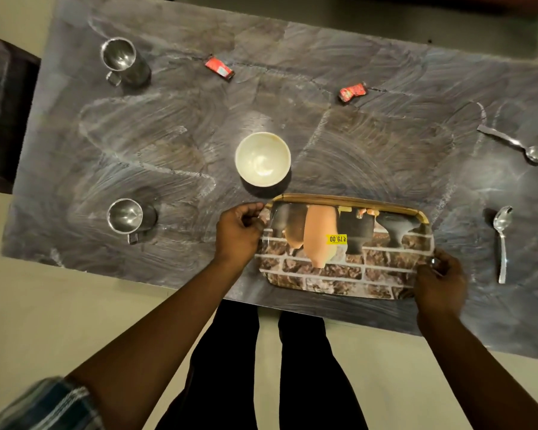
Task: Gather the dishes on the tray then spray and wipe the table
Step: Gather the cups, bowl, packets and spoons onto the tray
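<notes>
While left hand (239, 231) and right hand (442, 282) grip the tray (339, 273), the white bowl (263, 158) beyond stands empty.

We see the tray (345, 265) on the table (385, 119) at its near edge, with the bowl (262, 158) just behind. The near cup (126, 217) and far cup (120, 57) stand left, the near spoon (501, 240) and far spoon (522, 147) lie right, and the left wrapper (219, 67) and right wrapper (351, 92) lie farthest back.

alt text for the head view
The left hand and right hand grip the ends of an empty tray on a grey table; a white bowl, two steel cups, two spoons and two red wrappers lie around it.
</notes>
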`<state>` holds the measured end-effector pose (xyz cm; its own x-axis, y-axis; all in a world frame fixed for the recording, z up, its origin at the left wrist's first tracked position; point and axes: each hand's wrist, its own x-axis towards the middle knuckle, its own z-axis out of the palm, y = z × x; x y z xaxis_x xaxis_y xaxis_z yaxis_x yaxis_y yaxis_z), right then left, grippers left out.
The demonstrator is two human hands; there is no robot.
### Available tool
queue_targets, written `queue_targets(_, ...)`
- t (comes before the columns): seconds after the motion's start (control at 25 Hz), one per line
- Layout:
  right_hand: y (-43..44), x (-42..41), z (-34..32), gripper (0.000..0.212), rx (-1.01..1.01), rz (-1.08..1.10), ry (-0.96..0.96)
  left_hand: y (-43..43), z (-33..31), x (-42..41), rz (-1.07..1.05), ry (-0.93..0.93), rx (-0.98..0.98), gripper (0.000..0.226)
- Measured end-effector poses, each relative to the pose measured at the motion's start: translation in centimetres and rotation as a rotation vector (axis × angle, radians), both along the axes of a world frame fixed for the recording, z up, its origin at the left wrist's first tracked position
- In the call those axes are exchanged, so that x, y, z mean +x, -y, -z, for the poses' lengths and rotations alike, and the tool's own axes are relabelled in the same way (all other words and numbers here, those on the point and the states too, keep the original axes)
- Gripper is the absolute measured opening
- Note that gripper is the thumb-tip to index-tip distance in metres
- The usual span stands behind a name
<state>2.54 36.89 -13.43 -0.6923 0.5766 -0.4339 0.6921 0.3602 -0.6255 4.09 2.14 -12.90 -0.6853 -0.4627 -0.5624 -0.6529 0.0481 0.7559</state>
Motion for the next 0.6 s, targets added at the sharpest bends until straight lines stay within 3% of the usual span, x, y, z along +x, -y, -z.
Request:
queue_targets(0.16, 0.5, 1.6, -0.2, 0.042, 0.125, 0.002, 0.019, 0.4, -0.8, -0.1, 0.079, -0.014, 0.071, 0.037)
queue_targets(0.28, 2.3, 1.9, -1.9, 0.049, 0.254, -0.096, -0.002, 2.2, -1.8, 0.2, -0.021, -0.013, 0.048, 0.031)
queue_targets(0.36, 4.3, 1.1, -3.5, 0.048, 0.288, -0.245, -0.137, 4.2, -2.7, 0.6, -0.119, -0.027, 0.012, 0.027)
queue_targets(0.48, 9.3, -1.0, -5.0, 0.041, 0.212, -0.492, -0.359, 8.7, -4.4, 1.2, -0.244, -0.098, -0.104, 0.027)
queue_targets(0.6, 15.7, -3.6, -5.6, 0.04, 0.081, -0.635, -0.432, 13.9, -6.0, 1.3, -0.336, -0.181, -0.204, 0.026)
